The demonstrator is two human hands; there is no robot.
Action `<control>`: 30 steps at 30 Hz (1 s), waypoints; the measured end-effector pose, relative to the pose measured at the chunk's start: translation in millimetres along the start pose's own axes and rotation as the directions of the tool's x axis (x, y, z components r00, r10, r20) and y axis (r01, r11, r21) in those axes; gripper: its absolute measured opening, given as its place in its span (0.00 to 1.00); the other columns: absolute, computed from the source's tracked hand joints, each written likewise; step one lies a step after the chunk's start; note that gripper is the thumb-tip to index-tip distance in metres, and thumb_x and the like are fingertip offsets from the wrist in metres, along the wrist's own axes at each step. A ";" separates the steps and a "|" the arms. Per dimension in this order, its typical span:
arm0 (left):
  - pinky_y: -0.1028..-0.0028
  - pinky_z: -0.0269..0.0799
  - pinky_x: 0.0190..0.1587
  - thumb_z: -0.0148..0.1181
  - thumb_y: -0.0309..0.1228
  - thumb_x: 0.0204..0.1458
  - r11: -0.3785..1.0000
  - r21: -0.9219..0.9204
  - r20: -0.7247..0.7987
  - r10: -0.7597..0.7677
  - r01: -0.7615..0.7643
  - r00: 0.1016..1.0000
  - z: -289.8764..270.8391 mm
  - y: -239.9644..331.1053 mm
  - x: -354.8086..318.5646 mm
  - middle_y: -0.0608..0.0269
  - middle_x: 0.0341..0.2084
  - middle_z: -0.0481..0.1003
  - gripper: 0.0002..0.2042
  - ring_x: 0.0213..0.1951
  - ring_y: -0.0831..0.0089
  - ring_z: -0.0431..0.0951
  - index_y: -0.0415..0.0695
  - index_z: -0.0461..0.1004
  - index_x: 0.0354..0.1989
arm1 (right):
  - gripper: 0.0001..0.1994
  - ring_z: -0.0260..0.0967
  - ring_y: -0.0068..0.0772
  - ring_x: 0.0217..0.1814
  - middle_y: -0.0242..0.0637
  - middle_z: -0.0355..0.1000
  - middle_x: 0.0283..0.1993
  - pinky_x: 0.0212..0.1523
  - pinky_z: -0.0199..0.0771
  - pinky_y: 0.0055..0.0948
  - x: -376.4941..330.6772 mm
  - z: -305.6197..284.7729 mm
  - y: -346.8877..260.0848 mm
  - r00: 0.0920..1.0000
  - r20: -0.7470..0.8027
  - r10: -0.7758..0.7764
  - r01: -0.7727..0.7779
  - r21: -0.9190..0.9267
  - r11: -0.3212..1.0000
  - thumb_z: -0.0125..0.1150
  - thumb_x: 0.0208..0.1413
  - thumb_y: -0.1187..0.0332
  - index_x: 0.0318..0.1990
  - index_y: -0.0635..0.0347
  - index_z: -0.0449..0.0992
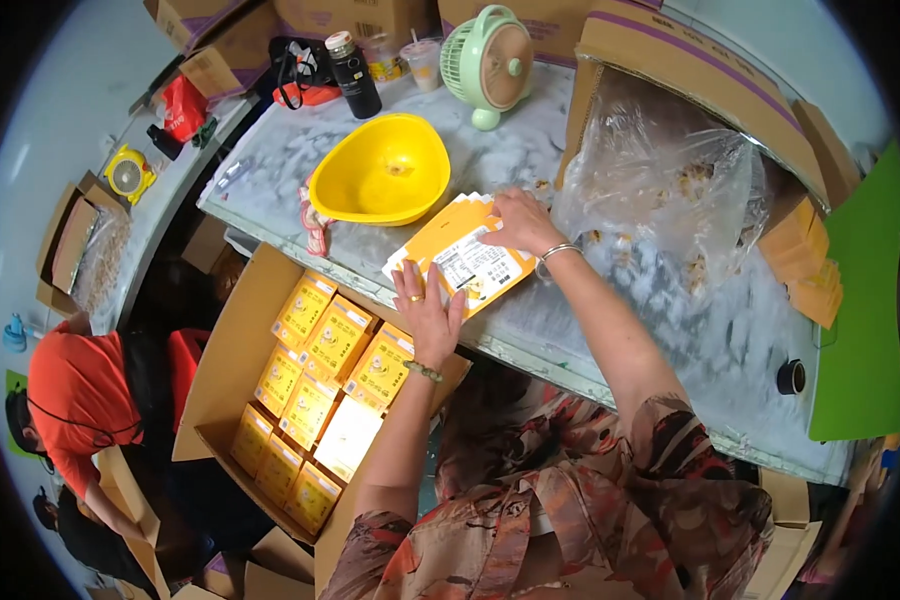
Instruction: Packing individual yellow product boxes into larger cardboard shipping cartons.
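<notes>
While the open left hand (431,322) rests against flat yellow cartons (475,262) at the front of the bench (690,350), the right hand (525,222) bends over their far side, grip unclear, apparently keeping them aligned.

glossy yellow plastic bowl (355,180), smooth paperboard sheets (455,250), crinkled clear plastic bag (660,165), matt brown cardboard box (238,345)

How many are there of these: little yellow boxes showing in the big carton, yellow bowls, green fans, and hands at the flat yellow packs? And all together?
Yellow boxes in the carton: 9
Yellow bowl: 1
Green fan: 1
Hands at the flat packs: 2 (left hand, right hand)
Total: 13
</notes>
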State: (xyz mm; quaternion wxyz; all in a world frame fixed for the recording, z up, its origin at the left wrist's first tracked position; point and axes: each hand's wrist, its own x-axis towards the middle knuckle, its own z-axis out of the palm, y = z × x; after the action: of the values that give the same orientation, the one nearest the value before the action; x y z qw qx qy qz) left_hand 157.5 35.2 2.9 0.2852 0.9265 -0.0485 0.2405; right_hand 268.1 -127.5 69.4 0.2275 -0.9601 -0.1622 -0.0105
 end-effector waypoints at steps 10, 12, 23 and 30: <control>0.66 0.38 0.55 0.48 0.30 0.45 0.912 -0.407 -0.090 0.007 -0.043 0.996 -18.5 20.1 -24.6 0.45 0.55 0.40 0.23 0.57 0.54 0.38 0.37 0.54 0.50 | 0.13 0.66 0.32 0.29 0.41 0.67 0.25 0.33 0.65 0.26 -49.8 -41.6 -22.0 0.989 -0.146 -0.034 0.081 0.325 0.942 0.62 0.31 0.65 0.24 0.63 0.69; 0.66 0.38 0.55 0.50 0.30 0.43 0.893 -0.446 -0.079 0.019 -0.053 0.997 -33.2 31.1 -26.8 0.45 0.55 0.40 0.24 0.57 0.55 0.39 0.39 0.54 0.51 | 0.10 0.64 0.26 0.28 0.36 0.67 0.25 0.31 0.65 0.22 -73.4 -40.7 -4.4 0.966 -0.256 0.025 0.143 0.614 0.776 0.61 0.33 0.70 0.23 0.63 0.67; 0.69 0.67 0.25 0.56 0.28 0.38 0.918 -0.364 0.405 0.306 -0.154 0.862 -64.1 111.8 -90.1 0.56 0.22 0.66 0.14 0.24 0.60 0.69 0.41 0.66 0.36 | 0.07 0.64 0.19 0.31 0.33 0.66 0.31 0.33 0.65 0.18 -280.6 -32.6 18.0 0.928 0.308 0.210 -0.344 0.924 0.165 0.52 0.42 0.80 0.30 0.63 0.63; 0.69 0.66 0.28 0.57 0.38 0.36 0.833 -0.342 0.422 0.550 -0.436 0.720 -54.3 135.3 -98.9 0.55 0.25 0.67 0.20 0.27 0.59 0.69 0.38 0.65 0.36 | 0.07 0.62 0.16 0.32 0.32 0.68 0.31 0.34 0.63 0.17 -337.8 -26.9 43.4 0.859 0.511 0.020 -0.472 0.778 0.415 0.48 0.46 0.77 0.35 0.66 0.67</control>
State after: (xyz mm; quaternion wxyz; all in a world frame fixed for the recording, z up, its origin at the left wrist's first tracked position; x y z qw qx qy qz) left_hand 17.1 -52.1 63.6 0.2873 0.8717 -0.3937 0.0504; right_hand -36.7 -279.5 43.0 0.6497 -0.6887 -0.0413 0.3191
